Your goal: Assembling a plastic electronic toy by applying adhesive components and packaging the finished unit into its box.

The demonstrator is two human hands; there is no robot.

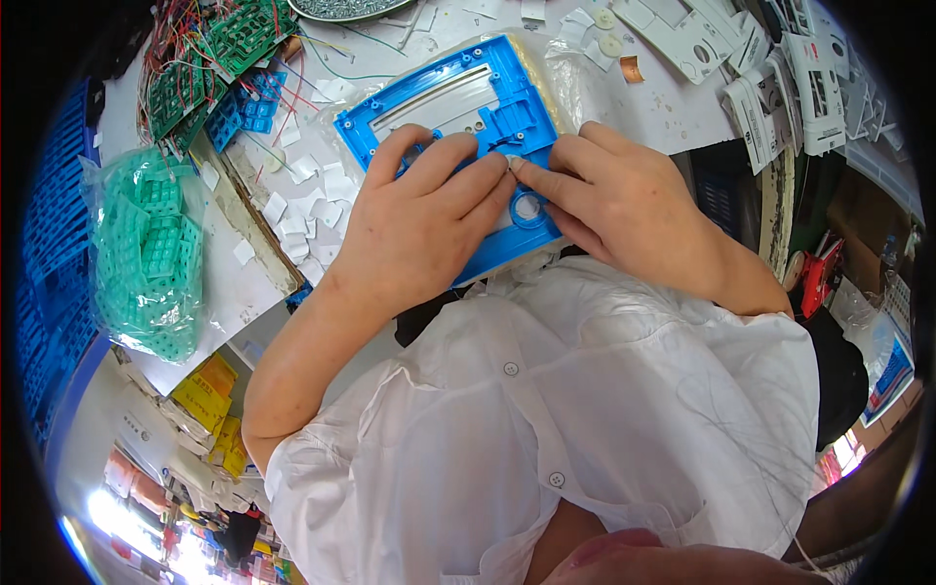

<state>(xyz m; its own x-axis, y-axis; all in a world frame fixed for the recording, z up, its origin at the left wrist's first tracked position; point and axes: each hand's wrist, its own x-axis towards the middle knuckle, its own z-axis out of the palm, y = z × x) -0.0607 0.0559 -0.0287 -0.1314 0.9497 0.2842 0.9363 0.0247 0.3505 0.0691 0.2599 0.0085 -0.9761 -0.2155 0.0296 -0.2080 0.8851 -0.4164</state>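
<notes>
A blue plastic casing (444,73), its open inner side facing up, lies tilted at the table edge in front of me. It has a long slot, ribs, screw posts and a round ring near its lower right corner. My left hand (419,219) rests over its left part, fingers curled. From the other side comes my right hand (629,200), also with bent fingers. The fingertips of both hands meet at a small pale piece (513,164) above the casing's middle. What exactly that piece is, I cannot make out; the fingers partly cover it.
Green circuit boards (244,39) with loose wires lie at the back left, near blue keypads (258,102). A bag of green keypads (151,253) sits at the left edge. Paper bits (302,210) are scattered around. White plastic panels (682,34) occupy the back right; a metal dish (351,8) stands behind.
</notes>
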